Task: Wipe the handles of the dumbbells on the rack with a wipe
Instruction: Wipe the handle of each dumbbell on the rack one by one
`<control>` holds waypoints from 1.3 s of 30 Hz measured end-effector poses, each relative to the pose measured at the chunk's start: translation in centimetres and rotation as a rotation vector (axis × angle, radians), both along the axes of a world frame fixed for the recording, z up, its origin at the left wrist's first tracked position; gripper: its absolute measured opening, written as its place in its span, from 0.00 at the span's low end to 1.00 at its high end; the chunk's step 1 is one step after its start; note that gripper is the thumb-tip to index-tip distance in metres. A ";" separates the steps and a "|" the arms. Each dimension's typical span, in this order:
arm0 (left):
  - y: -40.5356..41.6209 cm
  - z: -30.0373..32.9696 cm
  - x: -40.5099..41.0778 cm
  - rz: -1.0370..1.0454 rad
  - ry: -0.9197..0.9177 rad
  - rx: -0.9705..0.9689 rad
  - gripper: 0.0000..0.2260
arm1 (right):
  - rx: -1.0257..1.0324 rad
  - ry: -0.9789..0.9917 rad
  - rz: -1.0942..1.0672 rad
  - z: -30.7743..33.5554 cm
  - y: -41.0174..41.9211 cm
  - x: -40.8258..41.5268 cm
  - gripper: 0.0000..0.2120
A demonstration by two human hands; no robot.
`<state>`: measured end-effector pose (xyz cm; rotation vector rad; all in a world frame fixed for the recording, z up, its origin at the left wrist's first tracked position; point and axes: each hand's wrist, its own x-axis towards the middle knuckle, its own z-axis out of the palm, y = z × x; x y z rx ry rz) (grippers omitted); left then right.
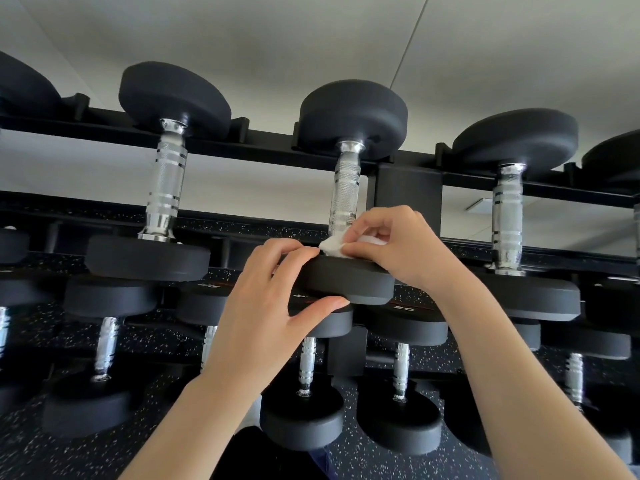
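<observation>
Pinching a small crumpled white wipe point(334, 247) between thumb and fingers, the right hand point(391, 247) holds it against the near end of the middle dumbbell's knurled chrome handle point(344, 192). Meanwhile the left hand point(273, 299) grips that dumbbell's black round rubber head point(346, 280), steadying it on the black steel rack point(408, 188). Wiping looks barely begun; next, wrap the wipe round the bar and stroke upward.

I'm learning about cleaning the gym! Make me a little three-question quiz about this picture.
1. True or false: the small white crumpled wipe is pinched by the right hand.
2. Which part does the left hand grip? A) the silver knurled metal handle B) the near black round rubber dumbbell head
3. Fill in: the wipe sits at the handle's ___ end.

Key: 1 true; 2 B; 3 near (lower)
</observation>
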<state>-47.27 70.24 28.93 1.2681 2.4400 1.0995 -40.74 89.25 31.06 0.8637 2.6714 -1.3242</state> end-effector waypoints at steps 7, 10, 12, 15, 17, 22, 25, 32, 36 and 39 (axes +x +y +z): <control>0.0 0.0 -0.1 -0.009 -0.001 -0.010 0.25 | -0.134 -0.018 -0.081 -1.5 0.8 1.3 0.04; 0.1 -0.1 -0.1 -0.005 -0.003 -0.002 0.25 | -0.286 0.024 -0.159 -1.7 0.6 1.4 0.02; 0.1 -0.1 -0.1 -0.007 0.005 0.000 0.25 | -0.355 0.034 -0.184 -1.8 0.5 1.3 0.04; 0.1 -0.2 -0.2 -0.016 0.020 -0.010 0.25 | -0.409 0.064 -0.235 -2.0 0.5 0.9 0.07; 0.1 -0.1 -0.2 -0.019 0.019 -0.016 0.25 | -0.443 0.093 -0.298 -2.4 0.4 0.8 0.05; 0.1 -0.2 -0.3 -0.020 0.033 -0.012 0.25 | -0.570 0.163 -0.446 -3.0 0.4 0.5 0.03; 0.1 -0.2 -0.4 -0.018 0.039 -0.015 0.25 | -0.631 0.214 -0.489 -3.3 0.3 0.3 0.03; 0.1 -0.2 -0.4 -0.021 0.035 -0.012 0.24 | -0.626 0.315 -0.630 -3.6 0.2 -0.2 0.05; 0.1 -0.1 -0.3 -0.018 0.022 -0.006 0.24 | -0.685 0.301 -0.527 -3.0 0.6 0.0 0.03; 0.1 -0.1 -0.3 -0.016 0.012 -0.005 0.25 | -0.683 0.258 -0.434 -2.9 0.7 0.6 0.04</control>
